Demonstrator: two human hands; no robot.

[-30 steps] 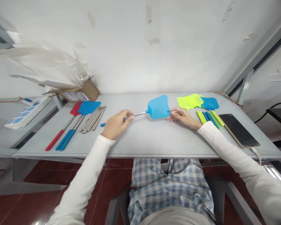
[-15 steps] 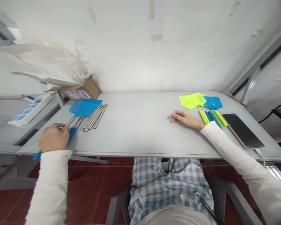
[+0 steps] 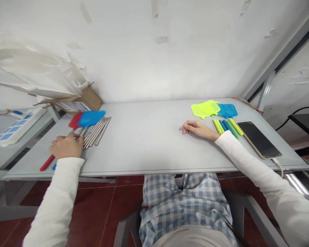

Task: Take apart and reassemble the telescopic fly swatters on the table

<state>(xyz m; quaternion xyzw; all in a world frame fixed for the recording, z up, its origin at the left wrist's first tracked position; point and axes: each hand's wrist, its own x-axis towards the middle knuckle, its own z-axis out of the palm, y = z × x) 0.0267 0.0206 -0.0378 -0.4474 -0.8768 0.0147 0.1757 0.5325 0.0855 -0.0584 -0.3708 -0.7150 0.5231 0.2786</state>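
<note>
My left hand (image 3: 67,145) is at the left of the table, its fingers curled over the thin metal shafts of fly swatters. It appears to grip a shaft, but the fingers hide which one. Past it lie a blue swatter head (image 3: 92,118) and, partly beneath, a red swatter head (image 3: 75,120). A red handle (image 3: 47,162) and the end of a blue handle (image 3: 54,166) stick out on the near side. Several loose metal rods (image 3: 99,132) lie just right of this hand. My right hand (image 3: 198,129) rests on the table, empty, with loosely bent fingers apart.
Yellow-green swatter heads (image 3: 206,108) and blue heads (image 3: 228,110) lie at the back right. Several coloured handle tubes (image 3: 228,127) and a phone (image 3: 259,140) with a cable are near my right forearm. A cardboard box (image 3: 91,99) stands at the back left.
My left hand has moved slightly right and nearer the loose rods. A red swatter head and red handle now show beside the blue swatter. The view has shifted; my right hand stays put.
</note>
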